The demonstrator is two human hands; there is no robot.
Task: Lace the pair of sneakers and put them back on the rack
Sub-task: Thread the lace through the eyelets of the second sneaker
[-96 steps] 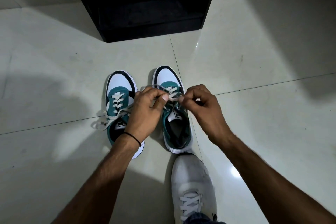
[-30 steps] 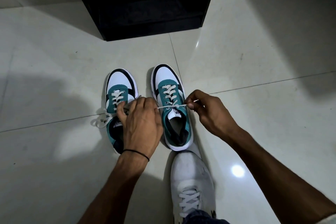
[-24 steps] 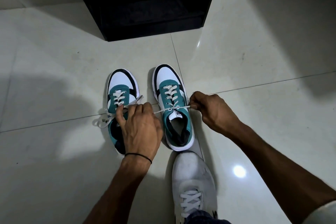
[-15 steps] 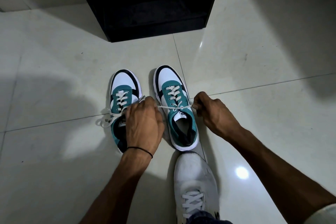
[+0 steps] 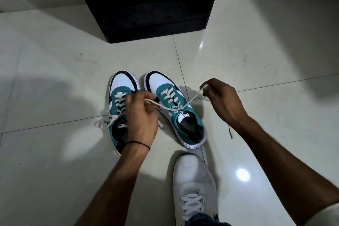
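Two teal, white and black sneakers stand side by side on the tiled floor, toes pointing away from me. The left sneaker (image 5: 121, 95) has its white lace ends lying loose to its left. The right sneaker (image 5: 176, 108) is laced up to its top eyelets. My left hand (image 5: 141, 115) hovers over the gap between the shoes and pinches one end of the right sneaker's lace (image 5: 166, 108). My right hand (image 5: 222, 101) is raised to the right of that shoe and pinches the other end, which runs taut from the top eyelet. The left hand hides part of the left sneaker.
A black shoe rack (image 5: 146, 3) stands on the floor straight ahead, its lower shelf dark. My own white shoe (image 5: 194, 181) is planted just behind the right sneaker. Pale glossy floor tiles (image 5: 266, 60) spread all around.
Both lace ends of the right sneaker have been drawn outward and up. My right hand rose and moved right, pulling its end taut; my left hand lifted slightly with the other end.
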